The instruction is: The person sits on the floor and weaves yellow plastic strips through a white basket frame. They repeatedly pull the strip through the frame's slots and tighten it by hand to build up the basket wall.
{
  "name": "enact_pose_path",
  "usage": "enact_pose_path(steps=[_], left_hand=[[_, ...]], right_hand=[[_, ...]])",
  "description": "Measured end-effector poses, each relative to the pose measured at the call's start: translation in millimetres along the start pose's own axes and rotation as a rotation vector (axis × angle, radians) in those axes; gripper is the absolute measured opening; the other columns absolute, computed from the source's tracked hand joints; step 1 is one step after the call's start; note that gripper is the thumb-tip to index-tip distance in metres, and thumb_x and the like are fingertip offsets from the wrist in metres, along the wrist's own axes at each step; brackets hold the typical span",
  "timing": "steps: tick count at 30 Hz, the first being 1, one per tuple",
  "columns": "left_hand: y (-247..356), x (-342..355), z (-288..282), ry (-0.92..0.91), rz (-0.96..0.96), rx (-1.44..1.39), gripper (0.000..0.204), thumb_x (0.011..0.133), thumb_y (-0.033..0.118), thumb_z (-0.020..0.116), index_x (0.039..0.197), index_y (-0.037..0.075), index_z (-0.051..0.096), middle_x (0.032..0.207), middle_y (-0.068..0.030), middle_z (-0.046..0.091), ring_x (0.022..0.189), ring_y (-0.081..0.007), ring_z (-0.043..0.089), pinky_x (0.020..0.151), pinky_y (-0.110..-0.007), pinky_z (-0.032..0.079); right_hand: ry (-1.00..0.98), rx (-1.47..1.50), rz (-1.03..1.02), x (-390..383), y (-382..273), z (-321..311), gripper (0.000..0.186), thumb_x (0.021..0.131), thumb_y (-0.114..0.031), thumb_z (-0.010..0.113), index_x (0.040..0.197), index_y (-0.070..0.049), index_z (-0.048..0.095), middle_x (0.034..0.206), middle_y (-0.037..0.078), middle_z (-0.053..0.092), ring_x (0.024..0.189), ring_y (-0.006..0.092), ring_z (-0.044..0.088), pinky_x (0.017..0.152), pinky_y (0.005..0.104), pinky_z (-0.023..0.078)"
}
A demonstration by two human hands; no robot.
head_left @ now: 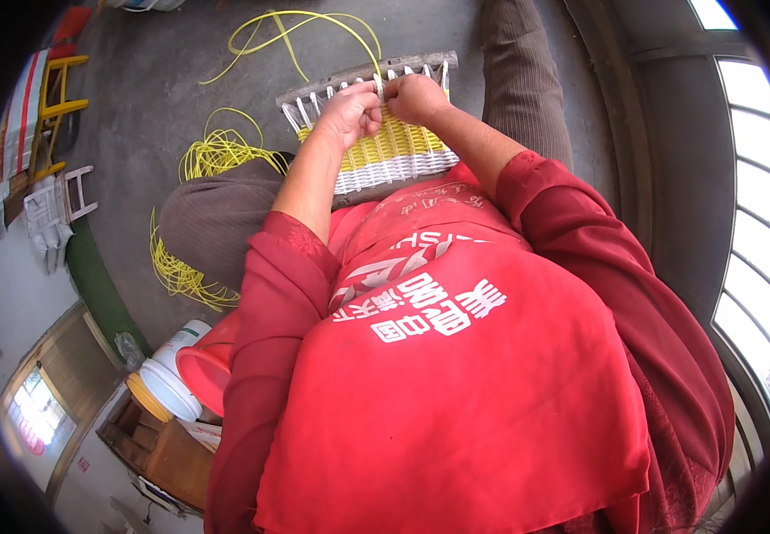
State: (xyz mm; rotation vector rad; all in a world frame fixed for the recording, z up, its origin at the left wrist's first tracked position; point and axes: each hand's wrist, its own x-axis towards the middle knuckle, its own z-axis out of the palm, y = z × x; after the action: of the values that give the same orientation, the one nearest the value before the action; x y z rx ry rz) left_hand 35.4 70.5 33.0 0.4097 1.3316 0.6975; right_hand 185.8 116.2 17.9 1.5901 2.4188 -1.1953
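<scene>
A woven panel [394,153] lies over my lap, yellow in its upper part and white nearer my body. White cords wrap a rough wooden bar [314,86] along its far edge. My left hand [352,114] is closed, fingers curled, over the panel just below that bar. Beside it my right hand [416,98] pinches at the white cords, its fingertips against a yellow strand [377,62]. That strand passes between both hands and loops out over the floor beyond. Whatever lies inside the left fingers is hidden.
Tangled yellow strand [216,156] lies by my left knee, with another coil [176,267] nearer. At the left stand a yellow metal frame [63,107] and a small white stool [80,191]. Buckets [171,387] and a wooden cabinet [176,463] are at lower left. Windows [763,222] line the right.
</scene>
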Motion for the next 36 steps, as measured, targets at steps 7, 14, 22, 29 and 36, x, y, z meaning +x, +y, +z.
enact_pose_path(steps=[7,14,22,29,36], left_hand=[[16,-2,7,0.096,0.120,0.799,0.031,0.078,0.006,0.050,0.105,0.007,0.065,0.061,-0.0088,0.058,0.045,-0.0186,0.054,0.041,-0.032,0.042],[29,-5,16,0.245,0.432,1.638,0.025,0.075,0.015,0.052,0.093,0.010,0.068,0.087,-0.0183,0.065,0.087,-0.0383,0.062,0.074,-0.047,0.048],[1,-12,14,0.380,0.660,1.595,0.018,0.078,0.017,0.047,0.081,0.010,0.063,0.086,-0.0169,0.065,0.082,-0.0377,0.062,0.070,-0.048,0.048],[15,15,-1,0.252,0.334,1.257,0.014,0.073,0.015,0.051,0.078,0.009,0.063,0.081,-0.0170,0.065,0.079,-0.0372,0.062,0.067,-0.046,0.048],[10,-12,22,0.402,0.624,1.557,0.014,0.074,0.015,0.052,0.076,0.007,0.062,0.086,-0.0150,0.066,0.080,-0.0365,0.063,0.068,-0.046,0.048]], right_hand=[[0.043,0.066,0.060,-4,-4,2,0.021,0.073,-0.018,0.057,0.089,-0.019,0.071,0.095,0.011,0.068,0.091,0.0285,0.065,0.080,0.0387,0.051],[0.148,0.077,0.055,-9,-2,9,0.018,0.074,-0.019,0.056,0.085,-0.020,0.071,0.091,0.011,0.068,0.087,0.0297,0.065,0.076,0.0411,0.051],[0.373,0.263,-0.073,-33,-2,13,0.015,0.076,-0.018,0.056,0.085,-0.014,0.068,0.089,0.013,0.067,0.084,0.0328,0.063,0.074,0.0427,0.050],[0.433,0.342,-0.101,-38,-1,15,0.013,0.077,-0.013,0.058,0.086,-0.011,0.066,0.089,0.014,0.066,0.083,0.0337,0.063,0.074,0.0416,0.050],[0.532,0.273,-0.183,-28,9,20,0.015,0.073,-0.009,0.062,0.087,-0.005,0.065,0.084,0.016,0.065,0.078,0.0327,0.063,0.072,0.0378,0.051]])
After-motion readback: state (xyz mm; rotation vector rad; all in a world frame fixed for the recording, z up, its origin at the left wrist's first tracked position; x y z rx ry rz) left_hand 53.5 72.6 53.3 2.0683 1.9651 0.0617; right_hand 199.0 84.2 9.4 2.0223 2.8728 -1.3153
